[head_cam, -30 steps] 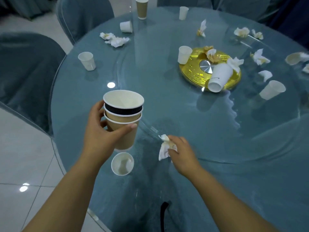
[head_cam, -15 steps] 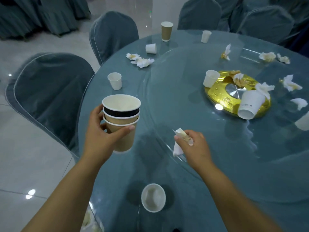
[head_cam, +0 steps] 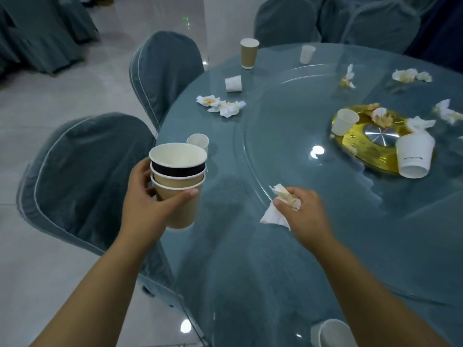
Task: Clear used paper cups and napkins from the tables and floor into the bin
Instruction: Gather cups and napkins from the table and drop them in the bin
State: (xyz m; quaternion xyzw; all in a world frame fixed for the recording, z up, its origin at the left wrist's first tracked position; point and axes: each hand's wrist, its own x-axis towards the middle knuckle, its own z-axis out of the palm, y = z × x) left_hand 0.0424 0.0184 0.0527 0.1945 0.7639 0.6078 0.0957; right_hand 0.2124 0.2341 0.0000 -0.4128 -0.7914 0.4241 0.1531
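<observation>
My left hand point(head_cam: 147, 199) grips a stack of three nested paper cups point(head_cam: 178, 181), held above the left edge of the round glass table point(head_cam: 250, 271). My right hand point(head_cam: 304, 212) holds a crumpled stained napkin point(head_cam: 280, 205) just over the glass. A small white cup point(head_cam: 199, 142) stands right behind the stack. Farther off lie two soiled napkins point(head_cam: 221, 105), a tipped white cup point(head_cam: 233, 83), a tall brown cup point(head_cam: 249, 53) and a small white cup point(head_cam: 307, 54). One white cup point(head_cam: 330, 334) lies on its side at the bottom edge.
A gold turntable hub point(head_cam: 370, 156) at the right carries two white cups point(head_cam: 416, 156) and napkins. More napkins point(head_cam: 406, 75) lie at the far right. Covered chairs point(head_cam: 82, 176) stand along the table's left side and behind it. Pale tiled floor point(head_cam: 50, 103) lies to the left.
My view has shifted left and forward along the table. My right hand has lifted the napkin off the glass. The fallen white cup near me has slid toward the bottom of the view.
</observation>
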